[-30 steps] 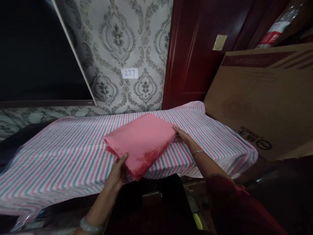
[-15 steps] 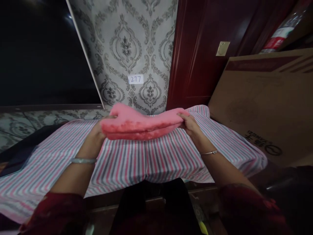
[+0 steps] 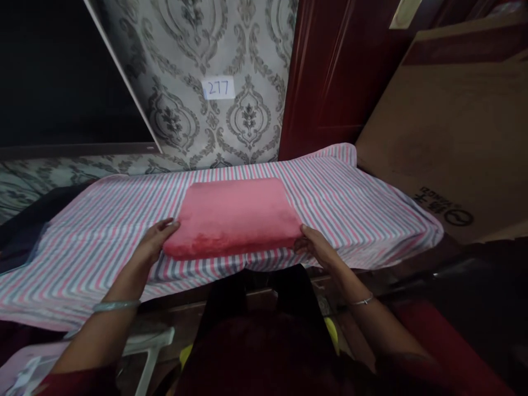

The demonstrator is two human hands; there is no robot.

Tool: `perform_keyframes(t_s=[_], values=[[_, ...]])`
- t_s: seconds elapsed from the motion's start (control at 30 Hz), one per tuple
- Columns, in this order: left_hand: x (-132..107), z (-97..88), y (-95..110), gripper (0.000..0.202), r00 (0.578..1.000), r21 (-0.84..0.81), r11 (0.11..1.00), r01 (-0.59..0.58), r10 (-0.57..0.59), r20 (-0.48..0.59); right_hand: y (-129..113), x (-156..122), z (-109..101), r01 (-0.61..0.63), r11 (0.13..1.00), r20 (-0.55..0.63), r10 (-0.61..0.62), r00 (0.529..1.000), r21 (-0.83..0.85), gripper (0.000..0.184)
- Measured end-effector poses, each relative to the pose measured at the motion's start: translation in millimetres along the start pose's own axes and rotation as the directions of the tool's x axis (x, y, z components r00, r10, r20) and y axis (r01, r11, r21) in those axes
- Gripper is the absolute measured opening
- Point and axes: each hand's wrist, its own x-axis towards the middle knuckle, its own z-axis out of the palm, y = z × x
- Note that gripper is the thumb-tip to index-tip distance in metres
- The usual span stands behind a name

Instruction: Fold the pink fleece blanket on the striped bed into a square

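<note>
A pink plush cushion (image 3: 237,214) lies flat on a striped cloth (image 3: 350,203), its front edge near the front of the covered surface. My left hand (image 3: 159,236) grips the front left corner, with the thumb on top and the fingers at the side. At the front right corner, my right hand (image 3: 313,245) holds the edge between thumb and curled fingers. The underside of the cushion is hidden.
A large cardboard box (image 3: 445,137) stands at the right by a dark red door (image 3: 325,77). Behind the surface are a patterned wall with a paper label (image 3: 218,87) and a dark screen (image 3: 61,77). A white frame-like object (image 3: 150,346) is low at the left.
The cushion has come down from mid-air onto the striped cloth, and its broad top now faces up. Both hands have lowered with it. My view has tilted downward.
</note>
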Motion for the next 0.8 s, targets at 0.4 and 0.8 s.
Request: perform_keyframes(t_s=[0.4,0.8], values=[[-67.9,-5.3,-51.5,0.051,0.916,0.343,0.863,-0.371,0.401,-0.018,7.2,-10.4,10.4,0.002,0.999,0.069,-0.005,0.998,0.041,0.038],[-59.9,-28.5,-56.5,0.034,0.977,0.156,0.965,-0.212,0.203,0.069,10.5,-3.6,2.1,-0.088,0.994,0.116,0.095,0.989,-0.067,0.032]])
